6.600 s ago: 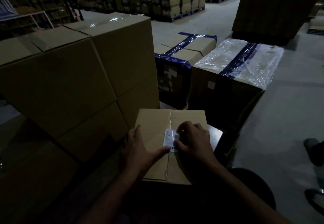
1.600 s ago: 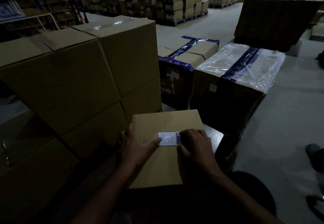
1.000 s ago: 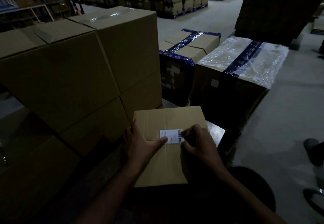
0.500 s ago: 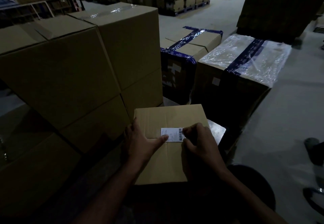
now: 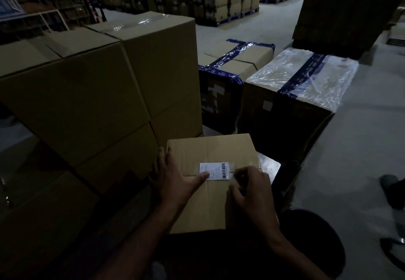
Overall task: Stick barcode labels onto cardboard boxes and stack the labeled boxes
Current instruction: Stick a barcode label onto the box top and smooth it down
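Observation:
A small cardboard box (image 5: pixel 210 148) lies in front of me with a white barcode label (image 5: pixel 213 171) on its top, across the flap seam. My left hand (image 5: pixel 173 181) rests on the box's left side, and its thumb presses the label's lower left corner. My right hand (image 5: pixel 254 192) is just right of the label with its fingers curled. It seems to pinch a clear shiny strip (image 5: pixel 233 170) at the label's right edge; motion blur hides the fingertips.
Large stacked cardboard boxes (image 5: pixel 87 95) stand close on the left. Behind the small box are a blue-taped box (image 5: pixel 236 60) and a plastic-wrapped box (image 5: pixel 302 78). A shiny metal surface (image 5: pixel 269 165) shows under the box's right side. Someone's shoe (image 5: pixel 390 183) is on the floor at right.
The label was turned from upright to lying sideways and laid flat on the box. My right hand has slid from the label's right part to just beyond its edge.

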### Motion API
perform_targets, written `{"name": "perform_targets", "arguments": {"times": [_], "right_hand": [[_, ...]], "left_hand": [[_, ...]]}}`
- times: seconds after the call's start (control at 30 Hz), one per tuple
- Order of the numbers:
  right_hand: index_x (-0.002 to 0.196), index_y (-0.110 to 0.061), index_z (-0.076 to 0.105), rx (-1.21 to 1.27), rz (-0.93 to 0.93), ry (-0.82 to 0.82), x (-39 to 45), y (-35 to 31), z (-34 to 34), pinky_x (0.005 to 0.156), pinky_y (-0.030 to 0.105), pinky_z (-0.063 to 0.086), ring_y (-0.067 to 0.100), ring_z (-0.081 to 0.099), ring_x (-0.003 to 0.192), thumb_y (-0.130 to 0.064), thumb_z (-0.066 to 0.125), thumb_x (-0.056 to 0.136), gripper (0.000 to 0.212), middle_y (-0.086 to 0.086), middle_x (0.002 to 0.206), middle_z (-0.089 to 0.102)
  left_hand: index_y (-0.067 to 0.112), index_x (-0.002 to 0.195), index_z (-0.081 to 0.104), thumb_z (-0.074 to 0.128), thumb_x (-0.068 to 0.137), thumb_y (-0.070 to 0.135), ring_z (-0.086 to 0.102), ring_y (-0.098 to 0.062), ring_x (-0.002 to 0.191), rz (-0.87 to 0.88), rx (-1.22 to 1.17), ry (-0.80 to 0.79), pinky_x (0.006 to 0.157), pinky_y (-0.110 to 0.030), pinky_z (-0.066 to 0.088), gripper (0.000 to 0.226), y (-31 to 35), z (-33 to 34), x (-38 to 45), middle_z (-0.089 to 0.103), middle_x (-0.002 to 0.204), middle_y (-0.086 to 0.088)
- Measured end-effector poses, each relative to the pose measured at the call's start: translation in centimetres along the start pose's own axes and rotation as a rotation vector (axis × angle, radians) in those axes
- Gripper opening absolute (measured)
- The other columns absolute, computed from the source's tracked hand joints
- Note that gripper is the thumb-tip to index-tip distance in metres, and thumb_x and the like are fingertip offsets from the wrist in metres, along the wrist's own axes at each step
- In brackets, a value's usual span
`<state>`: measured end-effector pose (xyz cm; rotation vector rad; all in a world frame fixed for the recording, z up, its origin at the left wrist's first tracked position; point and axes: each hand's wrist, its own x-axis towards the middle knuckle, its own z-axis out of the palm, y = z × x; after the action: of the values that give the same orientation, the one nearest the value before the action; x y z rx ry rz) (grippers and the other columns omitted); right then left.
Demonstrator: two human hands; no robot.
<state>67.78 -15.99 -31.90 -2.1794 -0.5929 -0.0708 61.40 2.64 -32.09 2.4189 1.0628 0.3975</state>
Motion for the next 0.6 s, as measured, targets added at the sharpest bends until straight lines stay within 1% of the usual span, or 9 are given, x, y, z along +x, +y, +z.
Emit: {"name": "perform_targets", "arguments": {"times": [0.07, 0.1, 0.17, 0.23, 0.3, 0.37, 0.47, 0.53, 0.6], "right_hand": [[0.102, -0.021, 0.06, -0.162, -0.058, 0.042, -1.8, -0.1, 0.6, 0.085, 0.026, 0.035, 0.007, 0.042, 0.097, -0.019, 0.075, 0.076, 0.03, -0.009, 0.097, 0.057], [0.103, -0.023, 0.059, -0.213, -0.096, 0.046, -2.3, 0.1, 1.0, 0.085, 0.028, 0.034, 0.008, 0.041, 0.098, -0.022, 0.075, 0.076, 0.031, -0.008, 0.099, 0.059], [0.103, -0.025, 0.058, -0.243, -0.139, 0.048, -2.5, 0.5, 1.3, 0.085, 0.028, 0.036, 0.008, 0.043, 0.099, -0.024, 0.074, 0.077, 0.031, -0.009, 0.1, 0.061], [0.101, -0.026, 0.059, -0.224, -0.151, 0.063, -2.0, 0.7, 1.2, 0.084, 0.028, 0.037, 0.008, 0.047, 0.098, -0.024, 0.074, 0.077, 0.029, -0.01, 0.098, 0.061], [0.099, -0.027, 0.059, -0.224, -0.171, 0.072, -1.5, 0.7, 0.8, 0.083, 0.026, 0.036, 0.005, 0.047, 0.096, -0.024, 0.075, 0.077, 0.027, -0.011, 0.098, 0.062], [0.099, -0.028, 0.06, -0.204, -0.191, 0.048, -0.9, 1.0, 0.2, 0.082, 0.022, 0.033, 0.0, 0.046, 0.095, -0.025, 0.074, 0.079, 0.024, -0.013, 0.098, 0.062], [0.098, -0.031, 0.061, -0.168, -0.246, -0.033, 1.0, 2.0, -1.3, 0.08, 0.02, 0.032, 0.001, 0.05, 0.094, -0.03, 0.066, 0.084, 0.015, -0.016, 0.098, 0.062], [0.099, -0.033, 0.063, -0.167, -0.307, -0.112, 2.9, 2.9, -2.2, 0.081, 0.02, 0.034, 0.002, 0.053, 0.096, -0.037, 0.059, 0.086, 0.014, -0.019, 0.099, 0.064], [0.1, -0.037, 0.064, -0.158, -0.331, -0.169, 4.7, 3.7, -2.8, 0.082, 0.027, 0.044, -0.001, 0.054, 0.096, -0.04, 0.06, 0.086, 0.015, -0.021, 0.099, 0.064]], "left_hand": [[0.024, 0.159, 0.003, 0.07, 0.059, 0.082, -0.008, -0.017, 0.153, 0.114, 0.068, -0.015, 0.124, -0.051, 0.003, 0.134, 0.0, -0.5, 0.8, -0.005, 0.167, 0.002], [0.025, 0.16, 0.001, 0.071, 0.059, 0.082, -0.013, -0.015, 0.153, 0.184, 0.105, -0.064, 0.124, -0.05, -0.001, 0.136, 0.2, -0.8, 1.8, -0.009, 0.167, 0.004], [0.025, 0.16, -0.006, 0.073, 0.054, 0.083, -0.021, -0.014, 0.151, 0.295, 0.193, -0.235, 0.123, -0.05, -0.008, 0.144, 1.0, -1.7, 4.4, -0.017, 0.166, 0.004], [0.025, 0.158, -0.013, 0.072, 0.049, 0.086, -0.026, -0.014, 0.149, 0.353, 0.264, -0.387, 0.119, -0.05, -0.015, 0.151, 1.7, -2.3, 6.4, -0.023, 0.165, 0.003], [0.025, 0.158, -0.013, 0.069, 0.05, 0.088, -0.024, -0.015, 0.15, 0.369, 0.306, -0.494, 0.117, -0.049, -0.019, 0.15, 2.2, -2.4, 7.3, -0.019, 0.166, 0.002], [0.025, 0.159, -0.009, 0.069, 0.053, 0.087, -0.018, -0.02, 0.152, 0.336, 0.307, -0.556, 0.117, -0.049, -0.017, 0.146, 2.4, -2.6, 7.0, -0.011, 0.168, 0.0], [0.03, 0.159, -0.006, 0.07, 0.052, 0.087, -0.008, -0.032, 0.153, 0.238, 0.295, -0.546, 0.12, -0.051, -0.004, 0.144, 2.2, -3.1, 5.6, 0.0, 0.167, -0.001], [0.031, 0.159, -0.007, 0.06, 0.041, 0.098, 0.0, -0.034, 0.152, 0.19, 0.295, -0.513, 0.121, -0.053, 0.004, 0.151, 1.4, -3.0, 4.6, 0.005, 0.166, -0.004], [0.029, 0.159, -0.005, 0.042, 0.027, 0.108, 0.013, -0.029, 0.15, 0.186, 0.278, -0.442, 0.12, -0.051, 0.008, 0.16, 0.5, -2.5, 3.7, 0.014, 0.162, -0.005]]}}
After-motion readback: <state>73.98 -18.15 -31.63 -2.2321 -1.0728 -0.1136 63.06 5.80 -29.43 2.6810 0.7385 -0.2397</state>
